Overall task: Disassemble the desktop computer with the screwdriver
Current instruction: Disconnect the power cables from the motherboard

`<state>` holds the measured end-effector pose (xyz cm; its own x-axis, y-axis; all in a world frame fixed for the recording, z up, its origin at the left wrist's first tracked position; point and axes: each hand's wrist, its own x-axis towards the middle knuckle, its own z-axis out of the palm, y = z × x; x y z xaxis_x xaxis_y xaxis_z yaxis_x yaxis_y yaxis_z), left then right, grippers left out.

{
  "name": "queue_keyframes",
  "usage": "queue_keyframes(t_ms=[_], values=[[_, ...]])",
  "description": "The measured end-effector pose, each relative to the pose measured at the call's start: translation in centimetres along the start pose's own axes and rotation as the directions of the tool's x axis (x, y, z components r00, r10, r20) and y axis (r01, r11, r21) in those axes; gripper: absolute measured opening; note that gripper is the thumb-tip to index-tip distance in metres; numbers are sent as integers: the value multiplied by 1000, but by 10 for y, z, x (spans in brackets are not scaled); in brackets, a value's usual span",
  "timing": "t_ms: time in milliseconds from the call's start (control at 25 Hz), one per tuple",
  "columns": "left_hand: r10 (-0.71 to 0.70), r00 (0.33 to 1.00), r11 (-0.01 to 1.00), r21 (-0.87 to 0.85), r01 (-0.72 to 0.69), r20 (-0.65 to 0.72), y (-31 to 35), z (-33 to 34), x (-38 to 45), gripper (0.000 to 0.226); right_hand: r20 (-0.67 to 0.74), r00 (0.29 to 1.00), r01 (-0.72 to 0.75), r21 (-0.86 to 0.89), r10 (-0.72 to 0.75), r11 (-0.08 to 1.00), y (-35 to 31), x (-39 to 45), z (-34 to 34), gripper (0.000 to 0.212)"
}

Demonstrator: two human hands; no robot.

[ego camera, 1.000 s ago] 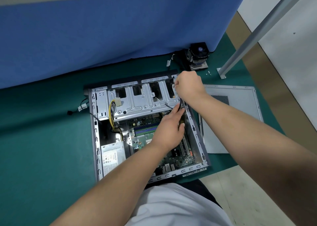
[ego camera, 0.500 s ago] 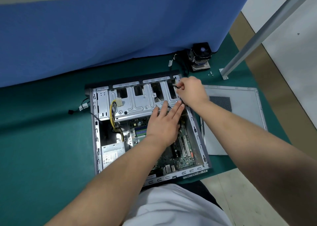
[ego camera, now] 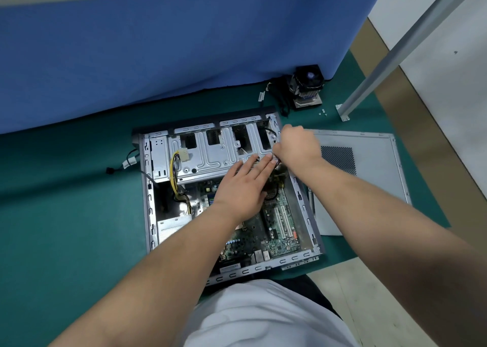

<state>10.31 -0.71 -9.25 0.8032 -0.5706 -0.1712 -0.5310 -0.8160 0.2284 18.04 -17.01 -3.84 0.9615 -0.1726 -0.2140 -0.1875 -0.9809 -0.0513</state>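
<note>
The opened desktop case (ego camera: pixel 147 196) lies flat on the green mat, its silver drive cage (ego camera: pixel 210 149) at the far end and the green motherboard (ego camera: pixel 279 230) nearer me. My left hand (ego camera: pixel 245 185) rests flat, fingers spread, on the cage's near edge and over the board. At the case's far right corner my right hand (ego camera: pixel 296 146) is closed around a thin dark cable (ego camera: pixel 270 131) that loops out of the cage. No screwdriver is visible.
The removed grey side panel (ego camera: pixel 369 167) lies right of the case. A CPU cooler with fan (ego camera: pixel 307 88) sits behind it, with small screws (ego camera: pixel 323 113) and a metal frame leg (ego camera: pixel 345 112) nearby. A blue partition (ego camera: pixel 171 46) stands behind. Yellow power wires (ego camera: pixel 172 172) run inside the case.
My left hand has moved up from the motherboard and opened flat against the drive cage. My right hand has come slightly down and right along the case's corner, still closed on the cable.
</note>
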Motion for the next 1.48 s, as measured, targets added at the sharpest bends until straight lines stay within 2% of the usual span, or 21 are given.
queue_keyframes(t_ms=[80, 200, 320, 400, 480, 520, 600, 720, 760, 840, 960, 1120, 1280, 1360, 1480], values=[[6, 1000, 1000, -1, -6, -29, -7, 3, -12, 79, -5, 1000, 27, -38, -27, 999, -3, -1, 3, 25], [-30, 998, 1000, -10, 29, -54, -22, 4, -23, 80, -5, 1000, 22, 45, -22, 999, 4, -7, 9, 26], [-43, 999, 999, 7, 43, -31, -34, 3, -30, 84, -24, 999, 48, 131, -46, 990, 16, -32, 17, 43], [-63, 997, 998, 1, 63, -34, -39, 2, -33, 84, -161, 983, 101, 59, -91, 993, 21, -58, 20, 46], [-119, 991, 993, -24, 118, -53, -46, 1, -36, 81, -258, 932, 251, -44, -253, 967, 18, -88, 30, 28], [-144, 988, 989, -38, 142, -57, -49, 1, -38, 80, -223, 907, 352, -59, -356, 934, 14, -102, 37, 20], [-164, 985, 985, -59, 161, -57, -53, 1, -43, 82, -3, 895, 445, 1, -445, 895, 1, -122, 54, 16], [-169, 984, 983, -83, 164, -54, -53, 1, -48, 83, 392, 880, 282, 20, -267, 959, -13, -119, 75, 35], [-172, 984, 982, -92, 167, -53, -53, 0, -49, 83, 466, 861, 232, -9, -201, 973, -13, -113, 79, 40], [-179, 983, 979, -107, 173, -47, -53, -1, -53, 84, 511, 849, 173, -29, -134, 985, -12, -104, 84, 42], [-196, 980, 970, -155, 186, -47, -50, -3, -55, 79, 454, 878, 158, 28, -154, 987, -13, -106, 86, 33], [-246, 960, 921, -343, 188, -134, -40, -16, -45, 54, 315, 920, 198, 134, -231, 971, -27, -125, 77, 29], [-246, 965, 771, -621, 138, -91, -26, -39, -20, 38, 264, 918, 274, 122, -297, 954, -42, -141, 73, 32], [-243, 968, 754, -640, 151, -58, -20, -48, -5, 38, 208, 933, 279, 105, -295, 955, -46, -143, 70, 35], [-232, 973, 780, -593, 199, 22, -12, -56, 13, 41, 161, 940, 299, 34, -300, 954, -46, -145, 68, 41]])
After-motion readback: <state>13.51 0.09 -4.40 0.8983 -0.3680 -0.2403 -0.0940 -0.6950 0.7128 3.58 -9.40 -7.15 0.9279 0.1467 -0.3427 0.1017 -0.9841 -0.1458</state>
